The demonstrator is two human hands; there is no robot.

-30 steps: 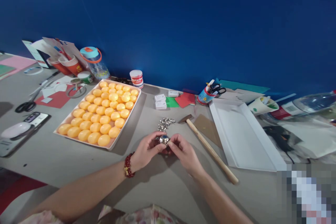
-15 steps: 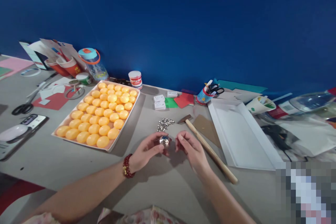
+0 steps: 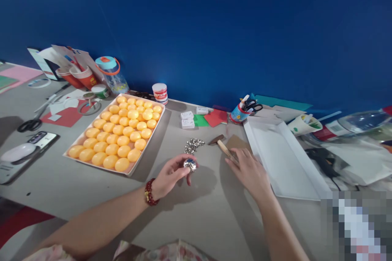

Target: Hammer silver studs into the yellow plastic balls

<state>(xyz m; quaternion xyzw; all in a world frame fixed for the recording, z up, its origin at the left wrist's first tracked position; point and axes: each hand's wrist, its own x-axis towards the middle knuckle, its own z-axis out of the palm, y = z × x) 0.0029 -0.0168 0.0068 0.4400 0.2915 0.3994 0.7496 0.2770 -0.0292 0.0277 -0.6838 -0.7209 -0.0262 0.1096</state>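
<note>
Left hand (image 3: 169,174) pinches a shiny ball (image 3: 190,164), right hand (image 3: 251,172) lies on a hammer (image 3: 226,149), grip unclear; one tray (image 3: 148,140) holds orange balls (image 3: 123,152).

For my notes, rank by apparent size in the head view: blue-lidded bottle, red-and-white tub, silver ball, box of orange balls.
1. Box of orange balls
2. Blue-lidded bottle
3. Red-and-white tub
4. Silver ball

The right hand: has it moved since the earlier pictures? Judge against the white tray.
Yes: the right hand has moved rightward, toward the white tray, away from the shiny ball and over to the hammer handle.
</note>
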